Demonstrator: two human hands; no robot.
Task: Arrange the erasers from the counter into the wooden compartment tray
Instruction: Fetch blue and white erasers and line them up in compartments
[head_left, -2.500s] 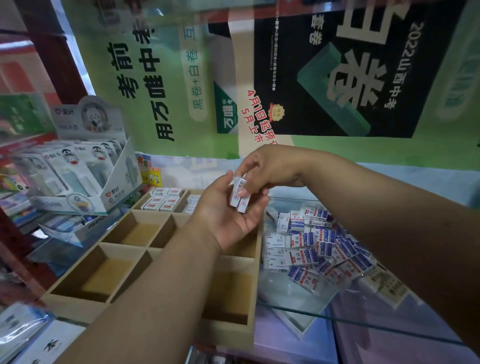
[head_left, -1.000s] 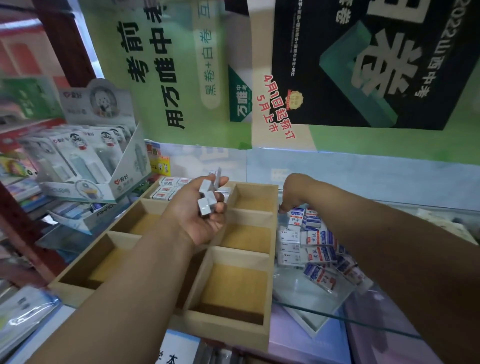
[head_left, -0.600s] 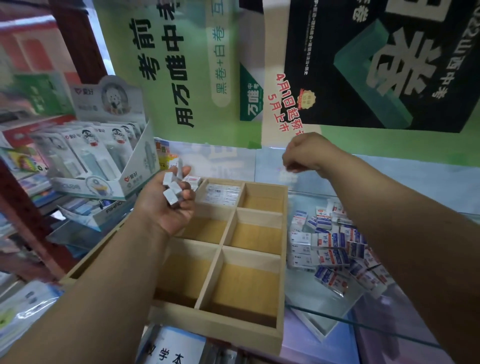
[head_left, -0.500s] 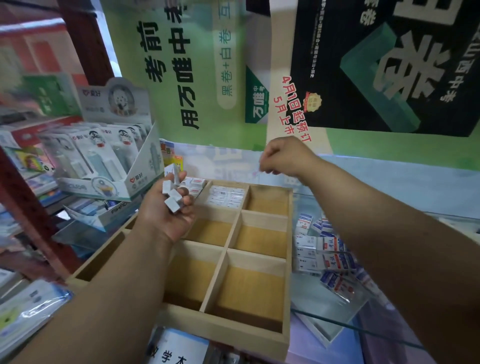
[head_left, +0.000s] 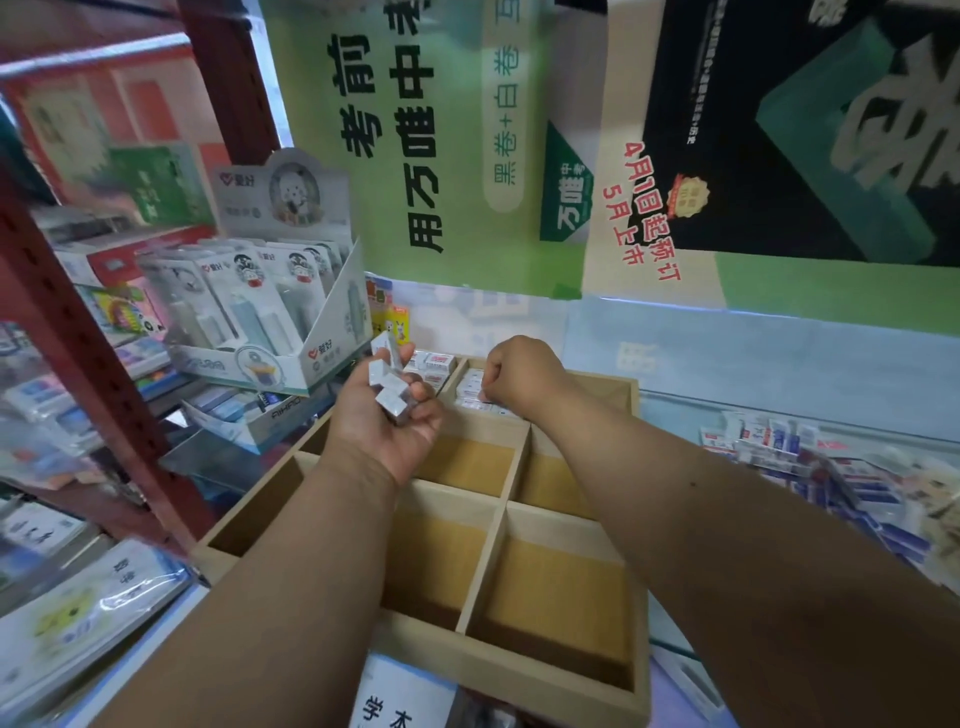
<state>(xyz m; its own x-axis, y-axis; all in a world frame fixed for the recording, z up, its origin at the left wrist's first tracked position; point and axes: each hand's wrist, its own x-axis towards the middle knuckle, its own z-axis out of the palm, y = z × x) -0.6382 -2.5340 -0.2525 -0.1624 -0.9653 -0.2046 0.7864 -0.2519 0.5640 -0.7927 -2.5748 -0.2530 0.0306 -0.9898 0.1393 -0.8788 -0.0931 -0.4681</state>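
A wooden compartment tray (head_left: 511, 467) lies in the middle of the counter. My left hand (head_left: 387, 415) is raised over its left side and grips several small white erasers (head_left: 387, 382). My right hand (head_left: 519, 376) reaches down into a far compartment with curled fingers, pinching an eraser against the erasers (head_left: 475, 389) that lie there. The far-left compartment also holds erasers (head_left: 434, 364). A loose pile of blue-and-white erasers (head_left: 810, 457) lies on the glass counter to the right of the tray.
A display box of packaged stationery (head_left: 265, 322) stands just left of the tray, with a red shelf post (head_left: 78, 353) and stocked shelves beyond it. Wrapped booklets (head_left: 78, 613) lie at the near left. A poster wall (head_left: 467, 156) closes the back.
My right hand took an eraser from the pile on the right, rose, and has come down into the far compartment. My left hand stayed raised over the tray with its erasers.
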